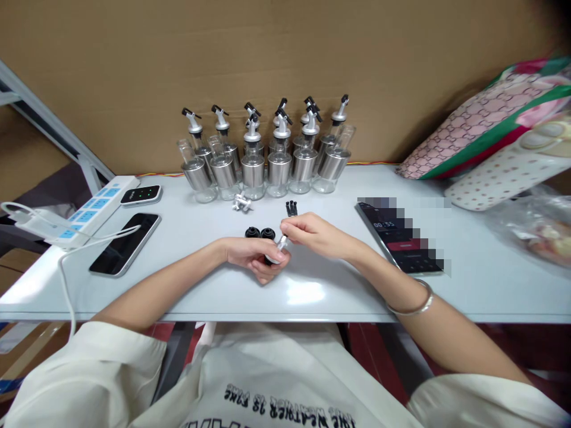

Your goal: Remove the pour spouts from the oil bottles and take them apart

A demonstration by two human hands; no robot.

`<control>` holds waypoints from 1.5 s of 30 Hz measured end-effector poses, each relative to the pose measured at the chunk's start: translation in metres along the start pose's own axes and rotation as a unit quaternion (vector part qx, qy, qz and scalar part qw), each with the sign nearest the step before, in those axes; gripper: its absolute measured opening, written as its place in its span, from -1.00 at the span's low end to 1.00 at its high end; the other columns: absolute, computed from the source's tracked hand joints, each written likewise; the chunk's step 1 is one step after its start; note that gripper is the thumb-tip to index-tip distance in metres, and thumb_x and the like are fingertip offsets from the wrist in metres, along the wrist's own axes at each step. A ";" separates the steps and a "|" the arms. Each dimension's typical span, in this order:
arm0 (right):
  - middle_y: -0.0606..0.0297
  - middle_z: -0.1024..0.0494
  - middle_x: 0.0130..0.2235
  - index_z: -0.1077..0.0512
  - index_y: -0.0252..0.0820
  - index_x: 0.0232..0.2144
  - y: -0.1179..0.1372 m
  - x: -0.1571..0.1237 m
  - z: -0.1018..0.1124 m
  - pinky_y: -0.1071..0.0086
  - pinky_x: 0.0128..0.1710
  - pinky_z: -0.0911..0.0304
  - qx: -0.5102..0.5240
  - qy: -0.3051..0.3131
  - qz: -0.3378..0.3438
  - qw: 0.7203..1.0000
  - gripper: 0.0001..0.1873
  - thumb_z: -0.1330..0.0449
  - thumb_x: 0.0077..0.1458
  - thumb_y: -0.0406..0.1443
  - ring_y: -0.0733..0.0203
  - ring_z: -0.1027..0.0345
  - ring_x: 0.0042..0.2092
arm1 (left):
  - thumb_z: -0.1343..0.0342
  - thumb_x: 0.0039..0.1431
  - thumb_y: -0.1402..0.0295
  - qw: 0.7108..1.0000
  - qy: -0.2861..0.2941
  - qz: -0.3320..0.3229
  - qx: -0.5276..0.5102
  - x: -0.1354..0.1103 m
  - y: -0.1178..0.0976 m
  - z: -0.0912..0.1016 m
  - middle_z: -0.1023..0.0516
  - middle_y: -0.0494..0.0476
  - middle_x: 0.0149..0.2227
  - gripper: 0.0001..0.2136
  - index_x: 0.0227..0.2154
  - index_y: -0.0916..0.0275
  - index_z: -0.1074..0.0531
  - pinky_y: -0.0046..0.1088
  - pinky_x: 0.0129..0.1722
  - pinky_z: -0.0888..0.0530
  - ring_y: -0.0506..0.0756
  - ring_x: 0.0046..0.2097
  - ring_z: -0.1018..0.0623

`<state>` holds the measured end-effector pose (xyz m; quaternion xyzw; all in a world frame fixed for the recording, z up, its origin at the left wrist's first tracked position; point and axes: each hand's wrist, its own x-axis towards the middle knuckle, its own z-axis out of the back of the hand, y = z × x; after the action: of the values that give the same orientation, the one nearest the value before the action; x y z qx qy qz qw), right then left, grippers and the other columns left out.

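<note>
My left hand (254,255) is closed around a pour spout (282,241), silver with a black base. At the spout's tip my right hand (314,235) pinches with thumb and forefinger; a small dark piece shows there, mostly hidden by the fingers. Just behind my left hand, two round black stoppers (253,232) stand side by side on the table (214,297). Several small black flip caps (291,208) lie in a row beyond my right hand. Farther back and left is a little pile of silver spout pieces (242,203).
Glass-and-steel oil bottles (253,169) stand in rows at the back, several topped with spouts. A power strip (100,208), a phone (127,245) and a small device (141,195) are at left. At right lie another phone (397,238), a dotted tumbler (495,166) and a plastic bag (544,229).
</note>
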<state>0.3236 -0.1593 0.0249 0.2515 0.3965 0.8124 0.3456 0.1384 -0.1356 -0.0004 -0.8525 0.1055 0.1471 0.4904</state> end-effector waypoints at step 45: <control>0.10 -0.58 -0.33 -0.52 -0.31 -0.35 -0.052 0.008 0.021 0.42 -0.29 -0.19 -0.258 -0.054 -0.055 0.963 -0.75 -0.06 0.17 -0.31 0.21 -0.37 -0.34 | -0.20 0.05 0.19 1.000 0.003 -0.017 -0.025 -0.001 0.002 -0.002 -0.04 -0.16 -0.73 -0.67 -0.58 0.23 -0.20 -0.54 -0.59 -0.09 -0.11 -0.66 0.00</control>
<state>0.3515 -0.1208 -0.0047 0.1751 0.1678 0.8523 0.4634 0.1376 -0.1383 -0.0003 -0.8669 0.0889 0.1384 0.4706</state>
